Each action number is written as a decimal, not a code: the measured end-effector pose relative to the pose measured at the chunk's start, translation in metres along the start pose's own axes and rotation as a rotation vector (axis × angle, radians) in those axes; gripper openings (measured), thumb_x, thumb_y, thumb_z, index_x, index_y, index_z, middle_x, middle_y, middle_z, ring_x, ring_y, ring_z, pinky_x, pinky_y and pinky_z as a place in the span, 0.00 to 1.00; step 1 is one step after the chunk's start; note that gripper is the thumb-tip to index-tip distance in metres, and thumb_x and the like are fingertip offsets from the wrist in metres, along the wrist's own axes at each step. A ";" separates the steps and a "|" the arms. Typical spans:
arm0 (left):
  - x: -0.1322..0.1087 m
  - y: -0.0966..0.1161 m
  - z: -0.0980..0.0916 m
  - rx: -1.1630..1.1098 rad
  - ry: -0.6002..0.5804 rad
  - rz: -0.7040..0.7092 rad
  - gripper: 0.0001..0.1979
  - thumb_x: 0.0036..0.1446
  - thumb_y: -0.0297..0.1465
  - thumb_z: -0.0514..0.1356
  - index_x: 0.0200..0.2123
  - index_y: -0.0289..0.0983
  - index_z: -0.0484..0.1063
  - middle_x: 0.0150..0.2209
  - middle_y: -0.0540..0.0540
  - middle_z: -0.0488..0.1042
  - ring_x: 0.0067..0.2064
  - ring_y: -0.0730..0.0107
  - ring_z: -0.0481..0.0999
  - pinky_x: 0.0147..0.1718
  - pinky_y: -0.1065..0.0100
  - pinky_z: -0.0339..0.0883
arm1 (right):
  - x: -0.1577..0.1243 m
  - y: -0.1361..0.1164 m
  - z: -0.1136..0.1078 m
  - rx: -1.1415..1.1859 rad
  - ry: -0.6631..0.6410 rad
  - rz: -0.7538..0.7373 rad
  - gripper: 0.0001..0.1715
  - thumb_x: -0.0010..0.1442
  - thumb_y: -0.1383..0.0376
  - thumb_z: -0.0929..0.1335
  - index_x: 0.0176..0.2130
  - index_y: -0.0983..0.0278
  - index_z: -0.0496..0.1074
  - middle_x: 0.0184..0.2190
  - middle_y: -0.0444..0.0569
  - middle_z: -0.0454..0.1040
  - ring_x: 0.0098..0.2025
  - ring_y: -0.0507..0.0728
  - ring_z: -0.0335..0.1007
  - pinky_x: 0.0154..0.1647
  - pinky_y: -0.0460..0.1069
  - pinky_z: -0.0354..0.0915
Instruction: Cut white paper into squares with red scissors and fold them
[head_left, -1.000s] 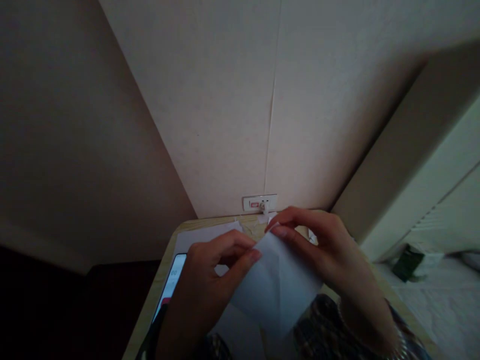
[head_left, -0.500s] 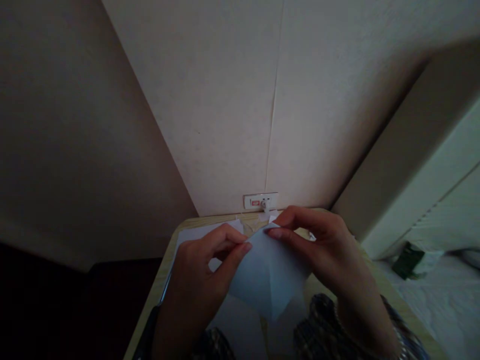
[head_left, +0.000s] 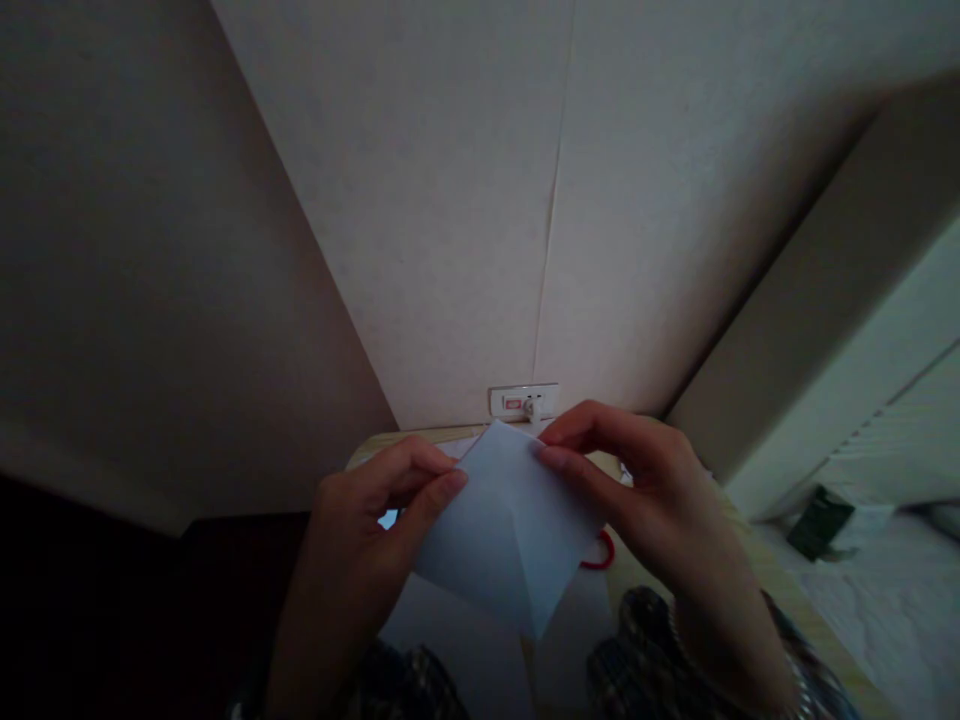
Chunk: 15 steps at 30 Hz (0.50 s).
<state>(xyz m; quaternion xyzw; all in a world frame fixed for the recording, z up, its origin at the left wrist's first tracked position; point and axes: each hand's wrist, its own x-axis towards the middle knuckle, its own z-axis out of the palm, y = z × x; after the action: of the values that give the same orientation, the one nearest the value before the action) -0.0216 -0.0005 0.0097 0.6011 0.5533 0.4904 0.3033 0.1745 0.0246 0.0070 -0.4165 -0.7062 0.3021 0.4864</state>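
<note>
A creased sheet of paper [head_left: 495,530], pale bluish white, is held up between my two hands above a small wooden table. My left hand [head_left: 375,530] pinches its upper left edge between thumb and fingers. On the upper right edge, my right hand [head_left: 637,480] has a similar pinch. One corner of the sheet points up towards the wall and another points down towards me. Beneath it lie more white sheets [head_left: 465,650]. A red curved loop [head_left: 600,552] peeks out behind the paper's right side; the rest of that object is hidden.
Behind the table, a wall socket [head_left: 523,401] with a plug in it sits low on the pale wall [head_left: 450,250]. The wooden tabletop [head_left: 780,590] runs along the right. Beyond it, a dark green packet [head_left: 820,522] lies on a whitish quilted surface [head_left: 885,610].
My left hand has moved left, away from my right hand. The paper is now spread wider with its top corner showing, and the red loop has come into view.
</note>
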 end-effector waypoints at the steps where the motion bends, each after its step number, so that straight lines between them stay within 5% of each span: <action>1: 0.000 0.001 0.001 -0.040 -0.004 -0.030 0.08 0.50 0.31 0.64 0.20 0.42 0.74 0.18 0.57 0.75 0.22 0.74 0.74 0.21 0.77 0.62 | -0.001 0.000 0.000 -0.016 0.003 -0.013 0.08 0.60 0.68 0.70 0.28 0.62 0.74 0.24 0.40 0.77 0.27 0.50 0.73 0.30 0.43 0.64; 5: 0.001 0.000 0.002 -0.053 -0.063 -0.080 0.03 0.50 0.33 0.64 0.26 0.42 0.77 0.21 0.54 0.78 0.23 0.70 0.76 0.22 0.74 0.65 | -0.002 -0.001 0.003 -0.082 -0.001 -0.029 0.12 0.60 0.69 0.70 0.25 0.62 0.71 0.20 0.38 0.73 0.23 0.50 0.68 0.25 0.44 0.61; 10: 0.000 -0.001 0.003 0.117 -0.158 0.036 0.13 0.59 0.39 0.59 0.25 0.41 0.75 0.21 0.52 0.75 0.24 0.68 0.75 0.22 0.72 0.63 | -0.004 -0.003 0.009 -0.082 -0.036 -0.047 0.13 0.61 0.69 0.69 0.25 0.62 0.70 0.21 0.40 0.73 0.24 0.51 0.67 0.25 0.45 0.61; 15: 0.000 0.001 0.002 0.171 -0.059 0.126 0.14 0.59 0.36 0.58 0.22 0.42 0.73 0.19 0.54 0.72 0.23 0.70 0.71 0.20 0.73 0.58 | -0.003 -0.002 0.009 0.012 -0.078 -0.007 0.09 0.61 0.67 0.69 0.28 0.62 0.73 0.23 0.41 0.75 0.26 0.51 0.70 0.27 0.45 0.64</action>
<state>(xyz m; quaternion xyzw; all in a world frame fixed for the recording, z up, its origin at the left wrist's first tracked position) -0.0193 -0.0007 0.0100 0.6727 0.5450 0.4414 0.2358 0.1656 0.0208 0.0043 -0.3991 -0.7243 0.3205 0.4619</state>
